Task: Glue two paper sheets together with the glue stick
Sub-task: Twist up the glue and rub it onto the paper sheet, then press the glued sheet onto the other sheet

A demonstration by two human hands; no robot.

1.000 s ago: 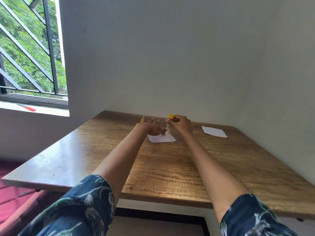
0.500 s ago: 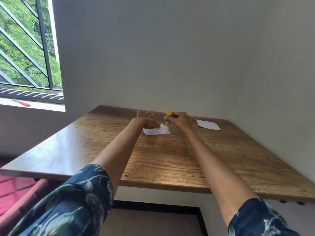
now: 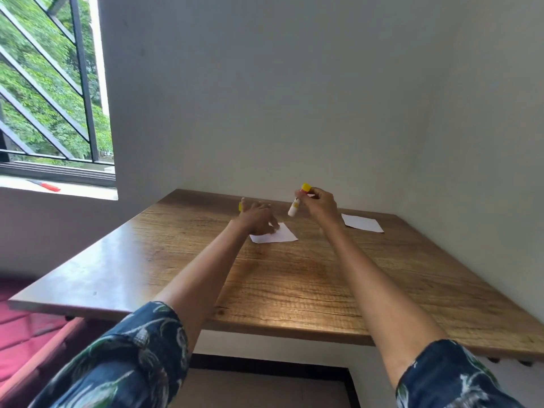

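Note:
A small white paper sheet [image 3: 278,235] lies on the wooden table [image 3: 294,284] near its far side. My left hand [image 3: 257,217] rests flat on the sheet's left part, fingers spread, with a small yellow object [image 3: 240,206], perhaps the cap, just behind it. My right hand [image 3: 319,204] holds the glue stick [image 3: 297,201] in the air above and right of the sheet, tilted, yellow end up and white end pointing down. A second white sheet [image 3: 362,222] lies further right, near the corner wall.
Walls close off the table at the back and right. A barred window [image 3: 50,92] is at the left, with a red-handled tool [image 3: 48,186] on its sill. A red cushioned seat [image 3: 26,328] sits below the table's left edge.
My right hand has lifted the glue stick off the sheet and moved it up and to the right. My left hand stays on the sheet.

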